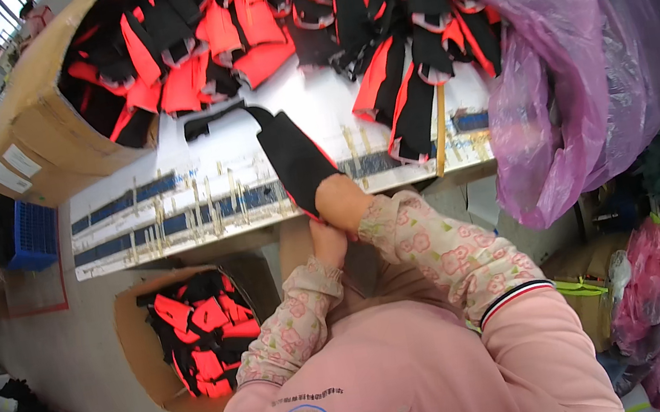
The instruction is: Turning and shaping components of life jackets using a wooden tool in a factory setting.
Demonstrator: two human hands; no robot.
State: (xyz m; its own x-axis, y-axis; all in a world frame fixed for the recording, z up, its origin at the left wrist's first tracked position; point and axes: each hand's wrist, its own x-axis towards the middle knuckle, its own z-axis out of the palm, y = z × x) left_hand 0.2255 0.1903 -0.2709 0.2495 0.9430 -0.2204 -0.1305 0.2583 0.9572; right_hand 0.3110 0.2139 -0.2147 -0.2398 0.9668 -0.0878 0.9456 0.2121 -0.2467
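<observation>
A long black padded fabric piece (pixel 296 155) with bright red-orange edging and a narrow strap at its far end lies over the front edge of the white table (pixel 197 154). My right hand (pixel 342 202) is closed round its near end, the back of the hand upward. Just below and to the left, my left hand (pixel 329 243) is closed at the same end, close against the right hand; its fingertips are hidden. Beyond them spreads a large heap of similar black and red-orange pieces (pixel 257 19), some with pale loops at their ends.
At the left of the table a cardboard box (pixel 40 122) lies with its mouth toward the heap. Another open carton (pixel 138 348) on the floor holds more pieces. A pink-purple plastic bag (pixel 565 56) drapes over the right end. A blue crate (pixel 33 236) stands farther left.
</observation>
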